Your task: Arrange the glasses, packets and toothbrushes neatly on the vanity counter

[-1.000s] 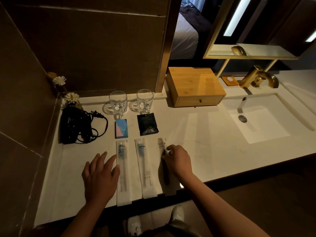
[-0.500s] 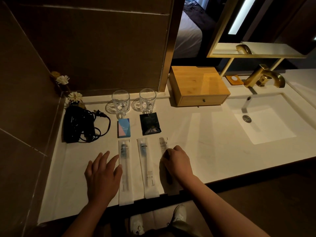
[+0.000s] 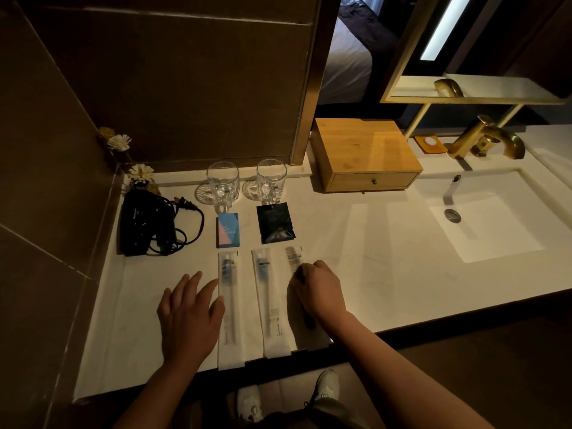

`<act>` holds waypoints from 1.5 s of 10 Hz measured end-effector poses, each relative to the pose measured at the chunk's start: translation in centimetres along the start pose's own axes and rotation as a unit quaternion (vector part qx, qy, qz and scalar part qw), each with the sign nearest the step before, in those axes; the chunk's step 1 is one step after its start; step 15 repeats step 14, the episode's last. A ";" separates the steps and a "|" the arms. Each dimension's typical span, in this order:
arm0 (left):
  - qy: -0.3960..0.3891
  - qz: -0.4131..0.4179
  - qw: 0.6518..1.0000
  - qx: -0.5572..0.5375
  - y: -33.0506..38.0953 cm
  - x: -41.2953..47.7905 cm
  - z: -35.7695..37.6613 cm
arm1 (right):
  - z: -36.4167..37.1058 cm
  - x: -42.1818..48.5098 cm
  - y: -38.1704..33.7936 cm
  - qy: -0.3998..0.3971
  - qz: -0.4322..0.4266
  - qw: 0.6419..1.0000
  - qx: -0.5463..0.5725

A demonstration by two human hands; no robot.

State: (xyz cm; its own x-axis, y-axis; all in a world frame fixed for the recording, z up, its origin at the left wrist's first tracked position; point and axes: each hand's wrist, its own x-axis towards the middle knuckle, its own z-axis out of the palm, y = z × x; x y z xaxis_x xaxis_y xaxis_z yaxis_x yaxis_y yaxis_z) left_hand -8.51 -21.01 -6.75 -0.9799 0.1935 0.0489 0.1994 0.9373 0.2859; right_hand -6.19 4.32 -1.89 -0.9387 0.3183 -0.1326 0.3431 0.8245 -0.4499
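Two clear glasses, the left glass (image 3: 223, 182) and the right glass (image 3: 271, 179), stand side by side at the back of the white counter (image 3: 371, 243). In front of them lie a blue-pink packet (image 3: 228, 232) and a black packet (image 3: 275, 222). Three wrapped toothbrushes lie parallel near the front edge: the left toothbrush (image 3: 230, 308), the middle toothbrush (image 3: 270, 305), the right toothbrush (image 3: 292, 258). My left hand (image 3: 188, 317) rests flat, fingers apart, touching the left wrapper's edge. My right hand (image 3: 318, 289) has its fingers curled on the right toothbrush wrapper, hiding most of it.
A black hair dryer with coiled cord (image 3: 148, 224) lies at the left by the wall, with dried flowers (image 3: 140, 171) behind it. A wooden drawer box (image 3: 365, 153) stands right of the glasses. Farther right are the sink basin (image 3: 495, 218) and gold faucet (image 3: 489, 137).
Both hands stay almost where they were. The right hand keeps its hold on the right toothbrush wrapper; the view has shifted slightly.
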 end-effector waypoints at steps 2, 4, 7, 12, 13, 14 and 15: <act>0.001 -0.002 1.000 -0.002 0.0 0.0 0.1 | -0.1 0.3 -0.2 -0.007 0.008 1.000 0.005; -0.003 -0.004 1.000 0.003 -0.1 0.0 0.1 | -0.1 0.5 -0.1 0.000 0.027 0.999 0.037; -0.003 -0.008 1.000 -0.001 0.1 0.1 0.0 | -1.4 -0.2 1.8 0.022 0.046 0.995 0.090; 0.011 -0.091 0.983 -0.157 0.8 -1.1 -1.0 | -3.2 -2.3 4.3 -0.054 -0.014 0.988 0.142; 0.047 -0.155 0.964 -0.209 2.5 -3.4 -1.6 | -3.9 -2.0 5.8 -0.105 -0.077 0.986 0.101; 0.119 -0.205 0.947 -0.217 4.8 -7.2 -1.4 | -4.9 -1.4 7.3 -0.144 -0.137 0.976 0.084; 0.119 -0.205 0.947 -0.217 4.8 -7.2 -1.4 | -4.9 -1.4 7.3 -0.144 -0.137 0.976 0.084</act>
